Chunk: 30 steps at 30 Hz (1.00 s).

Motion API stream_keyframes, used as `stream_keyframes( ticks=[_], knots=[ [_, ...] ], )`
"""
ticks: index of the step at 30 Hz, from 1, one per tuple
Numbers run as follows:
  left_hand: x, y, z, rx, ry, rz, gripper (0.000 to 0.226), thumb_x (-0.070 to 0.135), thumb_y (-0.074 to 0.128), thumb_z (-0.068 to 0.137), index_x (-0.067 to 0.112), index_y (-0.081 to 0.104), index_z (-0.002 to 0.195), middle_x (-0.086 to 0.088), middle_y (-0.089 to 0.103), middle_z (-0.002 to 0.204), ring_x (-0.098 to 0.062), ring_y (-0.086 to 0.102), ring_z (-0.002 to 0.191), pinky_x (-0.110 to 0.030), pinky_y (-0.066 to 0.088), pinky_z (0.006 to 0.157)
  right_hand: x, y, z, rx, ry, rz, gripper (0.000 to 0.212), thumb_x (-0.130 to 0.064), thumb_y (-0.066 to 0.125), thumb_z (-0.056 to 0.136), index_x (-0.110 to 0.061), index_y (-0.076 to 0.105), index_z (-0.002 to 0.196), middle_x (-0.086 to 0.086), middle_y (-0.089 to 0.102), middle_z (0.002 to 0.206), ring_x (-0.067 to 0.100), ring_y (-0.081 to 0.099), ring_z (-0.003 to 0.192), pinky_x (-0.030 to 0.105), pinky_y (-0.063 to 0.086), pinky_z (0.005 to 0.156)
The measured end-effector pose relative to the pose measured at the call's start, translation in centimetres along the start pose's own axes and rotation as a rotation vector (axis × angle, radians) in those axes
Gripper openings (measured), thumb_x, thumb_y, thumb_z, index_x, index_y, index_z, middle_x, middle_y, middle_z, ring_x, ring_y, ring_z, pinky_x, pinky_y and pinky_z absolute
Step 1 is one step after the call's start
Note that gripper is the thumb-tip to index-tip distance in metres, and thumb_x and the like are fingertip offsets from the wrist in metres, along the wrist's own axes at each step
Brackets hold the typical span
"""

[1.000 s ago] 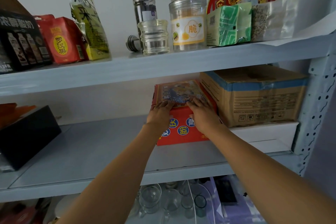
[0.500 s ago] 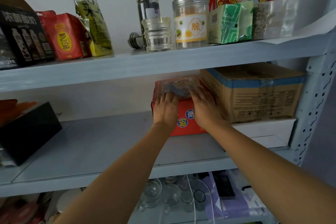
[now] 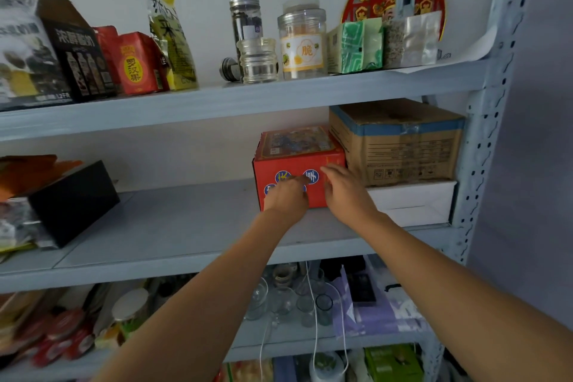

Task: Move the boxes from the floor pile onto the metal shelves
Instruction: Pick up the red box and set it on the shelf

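Looking along my arms, I see the red box point(image 3: 297, 161) standing on the middle metal shelf point(image 3: 173, 226), just beside the brown carton point(image 3: 400, 146). My right hand point(image 3: 347, 192) rests straight-fingered against its front; my left hand point(image 3: 286, 197) is blurred, so I cannot tell its hold.

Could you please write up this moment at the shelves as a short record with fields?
red box: stands on the middle shelf, close beside the cardboard box
cardboard box: stacked on a white box at the shelf's right end
left hand: at the red box's front face, no grip round it
right hand: fingers fairly straight, at the front face near its right edge
task state: red box is on the shelf
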<state>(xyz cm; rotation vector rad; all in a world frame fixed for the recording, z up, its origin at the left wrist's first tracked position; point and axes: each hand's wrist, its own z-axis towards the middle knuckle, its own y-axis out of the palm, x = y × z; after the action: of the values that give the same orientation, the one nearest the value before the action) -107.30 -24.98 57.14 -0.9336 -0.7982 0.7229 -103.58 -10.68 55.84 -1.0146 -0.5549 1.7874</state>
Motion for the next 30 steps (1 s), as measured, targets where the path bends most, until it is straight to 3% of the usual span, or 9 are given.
stream_keyframes(
  ticks=[5, 10, 13, 17, 19, 21, 23, 28, 30],
  knots=[
    [2.6, 0.7, -3.6, -0.006, -0.049, -0.180, 0.046, 0.010, 0.050, 0.092, 0.017, 0.056, 0.137, -0.013, 0.060, 0.135, -0.034, 0.059, 0.120, -0.042, 0.049, 0.096, -0.7, -1.7, -3.5, 0.001, 0.116, 0.227, 0.042, -0.020, 0.049, 0.101, -0.008, 0.049, 0.141, 0.012, 0.053, 0.143, 0.028, 0.050, 0.130, 0.035, 0.039, 0.106],
    [5.6, 2.9, -8.7, 0.039, -0.095, -0.513, 0.038, 0.007, 0.052, 0.095, 0.010, 0.058, 0.133, -0.012, 0.065, 0.128, -0.029, 0.061, 0.117, -0.033, 0.046, 0.095, -0.3, -3.0, -8.7, 0.003, 0.289, 0.451, 0.041, -0.024, 0.051, 0.101, -0.011, 0.052, 0.140, 0.008, 0.057, 0.139, 0.022, 0.054, 0.126, 0.023, 0.037, 0.099],
    [7.4, 4.7, -12.1, 0.012, -0.082, -0.606, 0.038, 0.013, 0.052, 0.098, 0.012, 0.054, 0.136, -0.007, 0.063, 0.132, -0.023, 0.060, 0.119, -0.031, 0.046, 0.098, 0.2, -4.2, -12.7, 0.003, 0.368, 0.520, 0.040, -0.024, 0.051, 0.101, -0.011, 0.053, 0.139, 0.007, 0.058, 0.137, 0.020, 0.054, 0.125, 0.026, 0.038, 0.103],
    [9.0, 7.3, -16.1, -0.071, -0.067, -0.753, 0.038, 0.011, 0.051, 0.100, 0.009, 0.052, 0.138, -0.005, 0.061, 0.133, -0.017, 0.059, 0.115, -0.020, 0.042, 0.088, 1.5, -5.0, -18.5, -0.009, 0.484, 0.577, 0.041, -0.026, 0.054, 0.100, -0.011, 0.053, 0.138, 0.007, 0.059, 0.136, 0.017, 0.055, 0.123, 0.023, 0.040, 0.101],
    [9.3, 8.7, -18.1, -0.128, -0.064, -0.794, 0.038, 0.008, 0.050, 0.100, 0.007, 0.051, 0.138, -0.010, 0.060, 0.133, -0.022, 0.059, 0.118, -0.018, 0.041, 0.085, 2.1, -5.4, -21.5, -0.009, 0.543, 0.572, 0.041, -0.024, 0.054, 0.100, -0.009, 0.053, 0.138, 0.007, 0.057, 0.137, 0.017, 0.054, 0.125, 0.019, 0.039, 0.098],
    [9.5, 10.2, -20.6, -0.208, -0.100, -0.862, 0.038, 0.007, 0.048, 0.102, 0.005, 0.049, 0.140, -0.012, 0.058, 0.137, -0.025, 0.057, 0.119, -0.019, 0.043, 0.085, 2.6, -5.5, -24.8, 0.006, 0.607, 0.570, 0.039, -0.023, 0.054, 0.100, -0.008, 0.055, 0.137, 0.007, 0.058, 0.136, 0.018, 0.055, 0.124, 0.025, 0.043, 0.102],
    [9.6, 11.6, -23.3, -0.267, -0.133, -0.942, 0.039, 0.006, 0.047, 0.102, 0.003, 0.047, 0.141, -0.011, 0.058, 0.133, -0.018, 0.055, 0.115, -0.017, 0.041, 0.085, 3.2, -5.0, -28.4, -0.006, 0.684, 0.556, 0.038, -0.022, 0.054, 0.100, -0.011, 0.056, 0.135, 0.007, 0.060, 0.133, 0.019, 0.058, 0.121, 0.035, 0.046, 0.105],
    [9.2, 17.0, -29.8, -0.396, -0.175, -0.976, 0.038, 0.005, 0.048, 0.101, -0.002, 0.047, 0.138, -0.012, 0.058, 0.129, -0.013, 0.053, 0.113, -0.016, 0.044, 0.088, 3.8, -2.8, -38.2, -0.014, 0.908, 0.549, 0.035, -0.030, 0.056, 0.097, -0.018, 0.061, 0.130, 0.003, 0.066, 0.123, 0.017, 0.063, 0.113, 0.042, 0.049, 0.103],
    [9.4, 18.7, -32.2, -0.454, -0.226, -0.978, 0.037, 0.005, 0.051, 0.100, -0.003, 0.050, 0.136, -0.014, 0.059, 0.130, -0.023, 0.056, 0.122, -0.030, 0.045, 0.102, 3.4, -2.6, -41.4, -0.008, 0.980, 0.528, 0.034, -0.028, 0.057, 0.097, -0.017, 0.062, 0.129, 0.001, 0.067, 0.118, 0.016, 0.064, 0.107, 0.039, 0.049, 0.102]
  ],
)
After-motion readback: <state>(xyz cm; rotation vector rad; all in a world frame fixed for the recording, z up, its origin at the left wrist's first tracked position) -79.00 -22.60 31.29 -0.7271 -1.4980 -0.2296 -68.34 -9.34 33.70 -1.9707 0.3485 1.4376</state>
